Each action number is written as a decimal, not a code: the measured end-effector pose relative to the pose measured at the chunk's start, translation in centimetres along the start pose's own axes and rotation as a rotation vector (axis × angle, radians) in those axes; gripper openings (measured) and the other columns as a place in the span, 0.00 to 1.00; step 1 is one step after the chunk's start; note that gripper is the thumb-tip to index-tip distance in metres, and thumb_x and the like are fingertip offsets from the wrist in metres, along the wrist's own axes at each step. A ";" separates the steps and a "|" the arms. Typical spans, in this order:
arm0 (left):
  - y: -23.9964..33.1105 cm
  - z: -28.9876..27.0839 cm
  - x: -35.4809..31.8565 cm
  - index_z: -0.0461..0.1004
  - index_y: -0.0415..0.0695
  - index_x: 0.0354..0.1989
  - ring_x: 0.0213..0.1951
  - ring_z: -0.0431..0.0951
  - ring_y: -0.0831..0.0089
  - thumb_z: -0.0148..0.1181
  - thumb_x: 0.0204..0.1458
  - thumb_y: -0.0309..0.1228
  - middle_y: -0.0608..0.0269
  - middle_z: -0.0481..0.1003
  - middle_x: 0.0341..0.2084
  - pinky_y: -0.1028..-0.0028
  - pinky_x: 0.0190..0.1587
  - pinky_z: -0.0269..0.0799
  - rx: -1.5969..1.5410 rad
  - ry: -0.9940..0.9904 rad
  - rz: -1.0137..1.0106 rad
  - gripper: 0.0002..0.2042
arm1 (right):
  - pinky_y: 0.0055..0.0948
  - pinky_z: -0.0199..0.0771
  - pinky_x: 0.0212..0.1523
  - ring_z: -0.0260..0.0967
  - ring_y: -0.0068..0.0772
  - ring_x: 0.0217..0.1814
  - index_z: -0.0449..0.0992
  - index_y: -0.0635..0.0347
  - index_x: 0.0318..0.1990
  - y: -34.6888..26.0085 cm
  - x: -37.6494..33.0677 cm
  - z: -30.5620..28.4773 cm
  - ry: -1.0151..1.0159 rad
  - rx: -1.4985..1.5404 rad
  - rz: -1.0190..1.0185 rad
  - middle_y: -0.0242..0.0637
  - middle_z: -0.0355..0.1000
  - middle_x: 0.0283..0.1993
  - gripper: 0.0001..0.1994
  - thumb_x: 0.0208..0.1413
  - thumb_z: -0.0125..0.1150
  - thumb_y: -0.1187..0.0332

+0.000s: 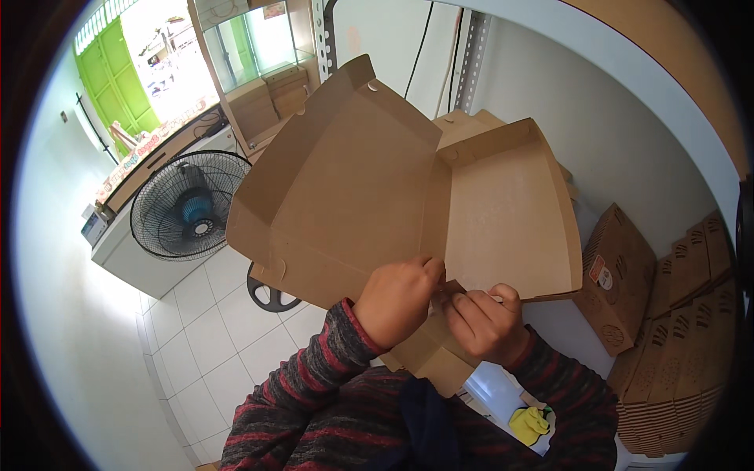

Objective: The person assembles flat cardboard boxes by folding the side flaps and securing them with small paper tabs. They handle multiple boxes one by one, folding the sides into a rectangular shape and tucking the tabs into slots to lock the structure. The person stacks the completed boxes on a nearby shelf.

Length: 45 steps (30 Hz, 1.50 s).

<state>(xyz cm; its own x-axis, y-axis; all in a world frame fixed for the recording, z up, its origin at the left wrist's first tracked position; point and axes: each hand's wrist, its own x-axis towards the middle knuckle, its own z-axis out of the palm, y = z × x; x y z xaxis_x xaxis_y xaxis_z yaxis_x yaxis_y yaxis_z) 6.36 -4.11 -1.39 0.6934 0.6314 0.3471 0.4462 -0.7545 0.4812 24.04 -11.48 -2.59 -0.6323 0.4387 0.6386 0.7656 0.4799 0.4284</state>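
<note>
A brown cardboard box (510, 212) lies before me, its lid (353, 188) swung up and leaning to the left. The box's far and right walls stand upright, while a loose flap (440, 365) hangs down at the near side. My left hand (398, 302) is closed at the near corner, by the fold between lid and base. Beside it, my right hand (483, 320) is closed on the cardboard of the near wall. The fingertips of both hands almost meet, and they partly hide the corner they grip.
Flattened cardboard boxes (667, 345) are stacked at the right, next to a folded box with a sticker (616, 275). More cardboard (471, 125) lies behind the open box. A standing fan (192, 206) is at the left over a tiled floor. A yellow cloth (528, 424) lies below my right forearm.
</note>
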 end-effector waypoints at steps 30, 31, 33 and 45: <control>-0.6 0.0 -0.1 0.71 0.38 0.34 0.33 0.76 0.50 0.56 0.50 0.21 0.53 0.75 0.28 0.61 0.35 0.71 -0.163 -0.017 0.007 0.03 | 0.28 0.58 0.45 0.70 0.19 0.31 0.76 0.54 0.30 0.1 -0.3 -0.3 0.015 0.007 -0.025 0.26 0.73 0.31 0.02 0.49 0.60 0.69; -0.7 0.1 -0.2 0.71 0.38 0.34 0.33 0.76 0.50 0.56 0.50 0.21 0.53 0.76 0.28 0.61 0.35 0.71 -0.171 -0.012 0.006 0.04 | 0.28 0.58 0.45 0.70 0.19 0.31 0.76 0.54 0.30 0.1 -0.3 -0.2 0.020 0.005 -0.028 0.26 0.73 0.31 0.02 0.49 0.61 0.69; -1.1 0.4 -0.3 0.71 0.38 0.34 0.33 0.76 0.50 0.56 0.50 0.20 0.53 0.76 0.28 0.61 0.36 0.71 -0.187 -0.003 0.003 0.04 | 0.28 0.58 0.45 0.70 0.19 0.30 0.76 0.53 0.29 0.1 -0.4 -0.1 0.030 0.001 -0.035 0.25 0.73 0.30 0.01 0.49 0.61 0.69; -1.1 0.7 -0.5 0.70 0.37 0.35 0.31 0.79 0.52 0.55 0.51 0.19 0.50 0.77 0.26 0.63 0.33 0.73 -0.222 0.012 -0.032 0.05 | 0.28 0.57 0.47 0.70 0.18 0.30 0.76 0.53 0.28 0.3 -0.4 0.2 0.037 -0.001 -0.019 0.25 0.72 0.29 0.01 0.49 0.61 0.70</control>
<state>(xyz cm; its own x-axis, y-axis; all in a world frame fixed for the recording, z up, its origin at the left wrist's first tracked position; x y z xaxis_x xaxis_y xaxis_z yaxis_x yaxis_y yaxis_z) 5.86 -3.73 -2.66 0.6735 0.6577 0.3372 0.3320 -0.6768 0.6571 24.45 -11.37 -2.84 -0.6420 0.4007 0.6537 0.7535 0.4874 0.4412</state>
